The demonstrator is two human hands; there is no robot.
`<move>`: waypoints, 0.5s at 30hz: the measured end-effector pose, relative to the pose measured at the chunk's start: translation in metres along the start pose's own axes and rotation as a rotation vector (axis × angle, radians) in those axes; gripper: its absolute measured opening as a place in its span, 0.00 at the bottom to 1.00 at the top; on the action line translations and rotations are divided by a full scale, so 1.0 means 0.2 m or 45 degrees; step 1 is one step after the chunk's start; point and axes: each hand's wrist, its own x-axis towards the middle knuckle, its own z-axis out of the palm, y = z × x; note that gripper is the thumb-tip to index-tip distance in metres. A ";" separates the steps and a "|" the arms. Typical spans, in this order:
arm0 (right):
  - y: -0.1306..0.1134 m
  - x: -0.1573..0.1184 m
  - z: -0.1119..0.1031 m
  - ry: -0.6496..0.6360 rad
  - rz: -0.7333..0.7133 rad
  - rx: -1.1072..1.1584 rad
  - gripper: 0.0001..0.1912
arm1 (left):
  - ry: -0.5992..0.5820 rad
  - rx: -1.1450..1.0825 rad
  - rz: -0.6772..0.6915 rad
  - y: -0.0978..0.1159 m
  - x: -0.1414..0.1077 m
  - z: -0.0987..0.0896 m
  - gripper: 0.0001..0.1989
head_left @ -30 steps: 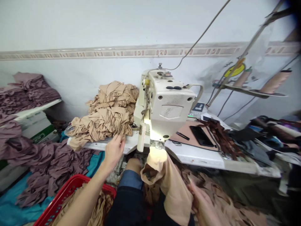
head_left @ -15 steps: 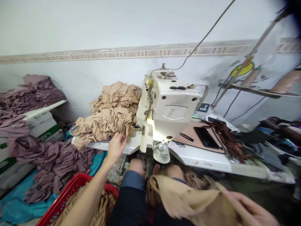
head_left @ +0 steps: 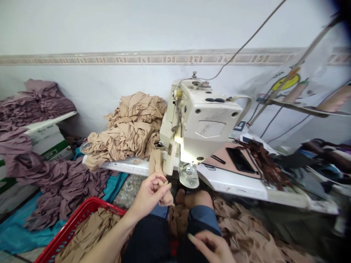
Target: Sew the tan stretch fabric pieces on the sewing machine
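A white-painted wall [head_left: 115, 29] filled the top of the frame behind a long white sewing table [head_left: 233, 186] carrying a cream industrial sewing machine head [head_left: 205, 124], its lamp lit. A rumpled heap of tan stretch fabric [head_left: 128, 128] sat on the table left of the machine, and soft mauve fabric [head_left: 60, 182] lay piled at the left of the frame. More tan cloth filled a red plastic basket [head_left: 79, 215] at the lower left and spread across the floor [head_left: 246, 230] at the lower right. The left hand [head_left: 150, 193] pinched a narrow, limp tan fabric strip [head_left: 156, 164], which rose just beside the machine's needle area. The right hand [head_left: 211, 246], low in the frame, was loosely open and appeared empty. The strip's soft, slippery knit could easily snag under the polished metal presser foot [head_left: 188, 175] if fed carelessly, and fingers held close could stray towards the needle.
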 end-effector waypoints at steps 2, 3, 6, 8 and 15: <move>-0.14 0.00 0.17 0.100 -0.095 0.036 0.20 | -0.066 -0.316 -0.159 0.06 -0.06 0.04 0.20; -0.20 0.01 0.23 0.144 -0.142 0.044 0.24 | -0.072 -0.425 -0.220 0.08 -0.08 0.06 0.23; -0.33 0.06 0.34 0.224 -0.258 0.094 0.20 | -0.028 -0.594 -0.339 0.08 -0.11 0.10 0.25; -0.36 0.10 0.35 0.233 -0.258 0.128 0.12 | -0.008 -0.630 -0.404 0.04 -0.12 0.12 0.25; -0.32 0.18 0.31 0.007 -0.050 0.559 0.24 | -0.026 -0.522 -0.473 -0.11 -0.15 0.16 0.29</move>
